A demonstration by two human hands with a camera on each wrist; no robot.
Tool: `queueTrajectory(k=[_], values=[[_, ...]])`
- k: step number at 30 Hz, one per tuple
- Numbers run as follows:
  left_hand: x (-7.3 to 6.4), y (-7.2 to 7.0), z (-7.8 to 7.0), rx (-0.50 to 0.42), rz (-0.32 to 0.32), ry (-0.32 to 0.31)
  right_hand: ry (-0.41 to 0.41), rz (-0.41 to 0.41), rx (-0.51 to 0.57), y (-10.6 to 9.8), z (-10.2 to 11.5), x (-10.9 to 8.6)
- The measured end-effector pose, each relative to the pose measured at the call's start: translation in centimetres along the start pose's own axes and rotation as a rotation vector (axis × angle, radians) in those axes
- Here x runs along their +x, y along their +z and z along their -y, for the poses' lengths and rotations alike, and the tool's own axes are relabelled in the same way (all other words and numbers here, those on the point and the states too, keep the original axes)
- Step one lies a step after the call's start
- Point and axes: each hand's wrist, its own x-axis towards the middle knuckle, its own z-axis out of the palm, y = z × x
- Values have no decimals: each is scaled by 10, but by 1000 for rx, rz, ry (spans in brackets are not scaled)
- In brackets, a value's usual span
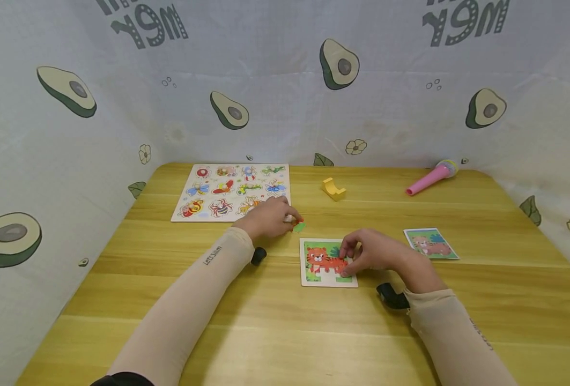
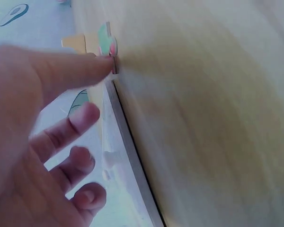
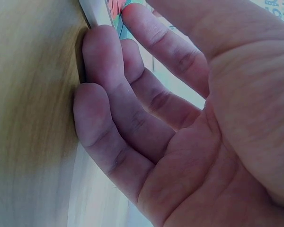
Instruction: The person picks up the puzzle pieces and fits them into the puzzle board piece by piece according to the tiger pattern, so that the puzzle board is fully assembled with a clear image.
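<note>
My left hand (image 1: pixel 271 217) pinches a small green and red puzzle piece (image 1: pixel 299 227), close over the table beside the insect board's lower right corner. In the left wrist view that piece (image 2: pixel 106 42) stands edge-on at the fingertip, while the other fingers hang loosely curled. A tiger puzzle (image 1: pixel 317 258) in a pale square frame lies in front of me, with a bare white gap at its bottom middle. My right hand (image 1: pixel 376 251) grips its right side, thumb and forefinger on the picture. Seen from the right wrist, curled fingers (image 3: pixel 102 56) lie against the frame's edge and the tabletop.
At the back left lies the insect peg board (image 1: pixel 202 203). A yellow curved block (image 1: pixel 334 189) and a pink toy microphone (image 1: pixel 431 178) are at the back. A picture card (image 1: pixel 431 244) lies right of my right hand. Patterned cloth (image 1: pixel 285 96) surrounds the table.
</note>
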Motion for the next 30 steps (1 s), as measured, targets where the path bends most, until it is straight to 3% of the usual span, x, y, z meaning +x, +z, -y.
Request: queueTrajectory(k=[9,21,26,30], values=[[0,0,2,-49,41,-9,-1,2,0,0,0,0],[-2,-2,0,-109,-34,-7,5,3,-1,2,-1,0],[-6,1,-6,-159,-64,44,-10,2,4,3,-1,0],[-14,8,-17,-268,-34,142,-41,4,9,3,-2,0]])
